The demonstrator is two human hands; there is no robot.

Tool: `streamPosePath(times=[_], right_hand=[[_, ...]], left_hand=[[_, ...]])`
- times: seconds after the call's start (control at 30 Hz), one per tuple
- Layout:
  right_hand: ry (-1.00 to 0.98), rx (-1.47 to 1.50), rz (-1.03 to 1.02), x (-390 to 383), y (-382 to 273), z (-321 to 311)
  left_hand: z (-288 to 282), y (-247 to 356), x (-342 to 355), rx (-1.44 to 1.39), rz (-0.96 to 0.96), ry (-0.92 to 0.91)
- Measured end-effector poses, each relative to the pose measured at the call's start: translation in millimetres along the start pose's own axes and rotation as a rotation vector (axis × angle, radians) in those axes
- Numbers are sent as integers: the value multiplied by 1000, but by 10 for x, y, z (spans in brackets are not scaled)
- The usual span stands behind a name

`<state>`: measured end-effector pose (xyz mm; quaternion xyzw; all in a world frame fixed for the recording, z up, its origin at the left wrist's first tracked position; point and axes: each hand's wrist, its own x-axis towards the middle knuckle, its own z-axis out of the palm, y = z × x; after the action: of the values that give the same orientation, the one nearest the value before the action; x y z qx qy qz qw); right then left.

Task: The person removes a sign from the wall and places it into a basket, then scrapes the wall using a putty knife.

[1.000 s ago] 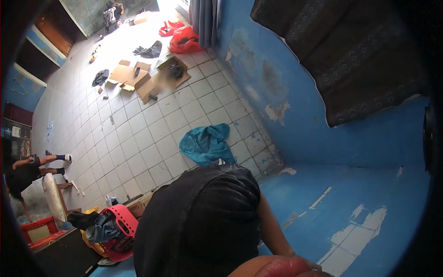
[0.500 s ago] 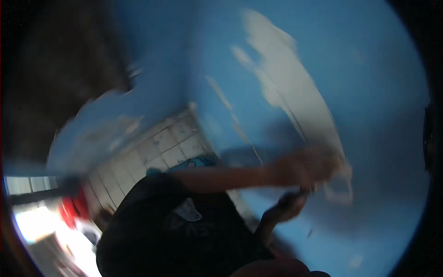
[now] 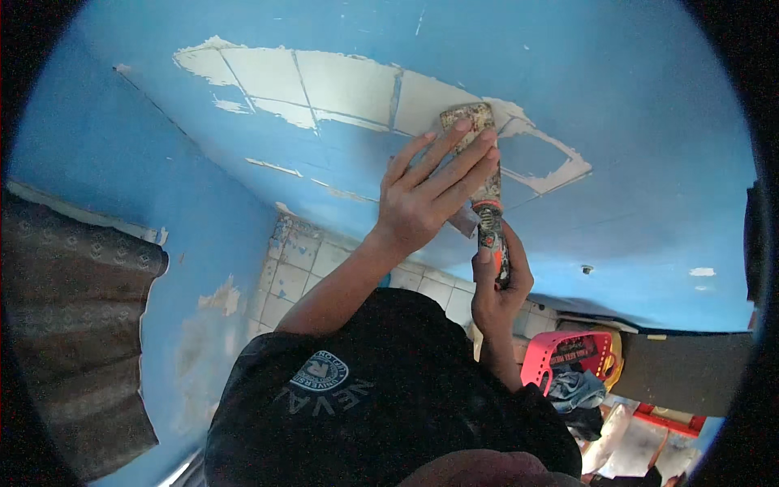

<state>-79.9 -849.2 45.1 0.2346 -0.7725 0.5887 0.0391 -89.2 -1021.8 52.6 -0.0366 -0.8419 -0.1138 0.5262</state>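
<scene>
My left hand (image 3: 426,183) has its fingers stretched out slightly apart over the paint-stained metal blade of a scraper (image 3: 464,112), which lies against a patch of flaked paint (image 3: 345,89) on the blue wall (image 3: 552,45). My right hand (image 3: 503,288) grips the scraper's black-and-orange handle just below it. A small greyish rectangular piece (image 3: 464,223) shows beneath my left palm, beside the handle; what it is I cannot tell. White, grid-lined surface shows where the paint has come away.
A dark patterned cloth (image 3: 81,308) hangs on the left wall. Pale floor tiles (image 3: 329,260) lie below. At lower right are a pink basket of clothes (image 3: 542,351), a dark board (image 3: 682,365), a red frame (image 3: 665,418) and another person's arm (image 3: 659,450), partly visible.
The view has swung from the room and floor to the blue wall. Both my hands have come into clear sight on the scraper at the flaked patch; they were blurred half a second ago.
</scene>
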Motion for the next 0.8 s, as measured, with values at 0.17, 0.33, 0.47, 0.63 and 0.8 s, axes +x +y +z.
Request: streamPosePath(times=[0.17,0.33,0.47,0.63,0.8], right_hand=[[-113,-110,-143,82,6,-10],[-169,33,-27,142,83,-22],[-179,42,-56,89,202,-71],[-174,41,-78,290,25,7],[-237,105,117,216,-24,-68]], left_hand=[[149,7,-37,-47,-101,144],[232,8,-12,-2,-107,156],[295,83,-47,-30,-145,205],[295,45,113,-10,-153,299],[292,30,45,22,-122,227]])
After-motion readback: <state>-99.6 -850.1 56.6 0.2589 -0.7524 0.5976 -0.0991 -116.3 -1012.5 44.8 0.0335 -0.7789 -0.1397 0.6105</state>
